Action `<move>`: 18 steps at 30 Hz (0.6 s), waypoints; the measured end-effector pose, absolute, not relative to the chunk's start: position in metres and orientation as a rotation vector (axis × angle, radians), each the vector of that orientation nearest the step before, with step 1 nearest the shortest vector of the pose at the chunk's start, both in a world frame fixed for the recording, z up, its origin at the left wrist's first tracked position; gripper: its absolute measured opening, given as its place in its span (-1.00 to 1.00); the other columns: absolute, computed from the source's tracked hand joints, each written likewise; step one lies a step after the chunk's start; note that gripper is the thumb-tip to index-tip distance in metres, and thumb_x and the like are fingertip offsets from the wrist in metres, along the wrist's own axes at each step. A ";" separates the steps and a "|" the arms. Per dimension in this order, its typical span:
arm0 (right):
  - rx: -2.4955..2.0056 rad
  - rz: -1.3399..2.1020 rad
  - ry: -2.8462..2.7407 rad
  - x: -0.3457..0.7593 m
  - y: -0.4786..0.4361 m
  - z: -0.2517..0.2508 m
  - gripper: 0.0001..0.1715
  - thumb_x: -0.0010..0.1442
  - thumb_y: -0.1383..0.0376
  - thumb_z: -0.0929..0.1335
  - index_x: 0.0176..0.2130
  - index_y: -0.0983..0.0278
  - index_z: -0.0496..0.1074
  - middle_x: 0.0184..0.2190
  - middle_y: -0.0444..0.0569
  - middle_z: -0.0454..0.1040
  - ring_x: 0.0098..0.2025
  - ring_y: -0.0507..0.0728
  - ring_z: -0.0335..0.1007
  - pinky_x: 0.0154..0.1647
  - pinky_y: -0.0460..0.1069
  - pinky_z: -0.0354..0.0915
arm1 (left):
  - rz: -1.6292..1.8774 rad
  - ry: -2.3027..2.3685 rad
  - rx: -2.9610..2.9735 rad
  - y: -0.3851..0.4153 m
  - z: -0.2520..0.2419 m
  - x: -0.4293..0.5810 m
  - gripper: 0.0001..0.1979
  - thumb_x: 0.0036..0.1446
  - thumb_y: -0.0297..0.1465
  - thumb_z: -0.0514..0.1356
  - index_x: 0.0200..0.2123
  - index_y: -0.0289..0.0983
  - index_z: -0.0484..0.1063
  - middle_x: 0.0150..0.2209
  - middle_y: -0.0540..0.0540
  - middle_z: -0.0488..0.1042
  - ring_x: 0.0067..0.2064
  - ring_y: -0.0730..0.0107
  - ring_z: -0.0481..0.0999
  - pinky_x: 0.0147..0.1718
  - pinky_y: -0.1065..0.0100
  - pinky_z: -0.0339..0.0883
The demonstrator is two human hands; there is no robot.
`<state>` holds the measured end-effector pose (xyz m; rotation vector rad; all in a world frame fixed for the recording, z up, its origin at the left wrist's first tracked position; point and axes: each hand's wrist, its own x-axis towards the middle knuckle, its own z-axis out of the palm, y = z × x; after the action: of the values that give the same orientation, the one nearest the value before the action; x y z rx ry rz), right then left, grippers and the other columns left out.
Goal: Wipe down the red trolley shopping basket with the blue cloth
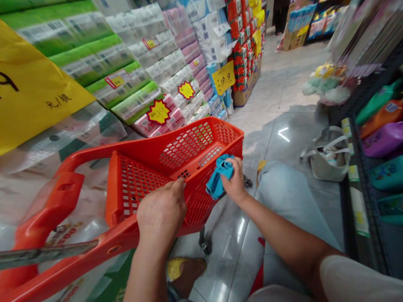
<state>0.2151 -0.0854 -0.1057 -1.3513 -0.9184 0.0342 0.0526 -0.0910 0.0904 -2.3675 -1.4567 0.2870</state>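
Observation:
A red plastic shopping cart point(138, 147) stands in front of me, its handle toward the lower left. My left hand point(162, 205) is closed over the cart's near top rim. In my right hand point(234, 180) is a bunched blue cloth point(217, 178), pressed against or very close to the outer side of the basket. The thumb and fingers wrap the cloth's right end. Inside the cart, the perforated basket floor shows in part, with no goods visible there.
Stacked tissue packs point(132, 79) with yellow price signs line the left. At right, a shelf holds colourful bottles point(382, 140), and a light tote bag point(329, 157) sits on the tiled floor point(273, 121). My knee point(289, 197) is bent beside the cart.

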 end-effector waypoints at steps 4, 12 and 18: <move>-1.431 -0.002 -0.714 0.237 -0.075 -0.117 -0.65 0.28 0.31 0.19 0.06 0.29 0.19 -0.07 0.17 0.30 0.05 0.26 0.29 0.18 0.33 0.24 | 0.249 -1.444 -2.370 -0.094 0.090 0.055 -0.62 0.37 -0.36 -0.04 0.02 -0.12 0.55 -0.14 -0.14 0.66 -0.23 0.09 0.65 -0.41 0.27 0.27; -1.355 0.100 -1.017 0.209 -0.099 -0.117 -0.60 0.11 0.37 0.32 -0.02 0.17 0.33 -0.06 0.02 0.37 0.04 0.19 0.38 0.14 0.12 0.35 | 0.187 -1.445 -2.363 -0.098 0.083 0.055 -0.61 0.37 -0.36 -0.06 -0.01 -0.14 0.56 -0.21 -0.15 0.66 -0.26 0.10 0.63 -0.41 0.28 0.22; -1.459 0.084 -0.726 0.220 -0.084 -0.133 -0.55 0.20 0.34 0.23 0.10 0.21 0.16 -0.05 0.09 0.32 0.06 0.22 0.30 0.22 0.32 0.24 | 0.181 -1.474 -2.375 -0.102 0.084 0.057 -0.60 0.35 -0.38 -0.06 0.00 -0.15 0.56 -0.23 -0.16 0.65 -0.27 0.12 0.62 -0.40 0.29 0.23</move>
<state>0.2201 -0.0843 -0.1335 -1.4593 -0.7258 0.0842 0.0567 -0.1024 0.0844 -2.3749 -1.4740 0.1810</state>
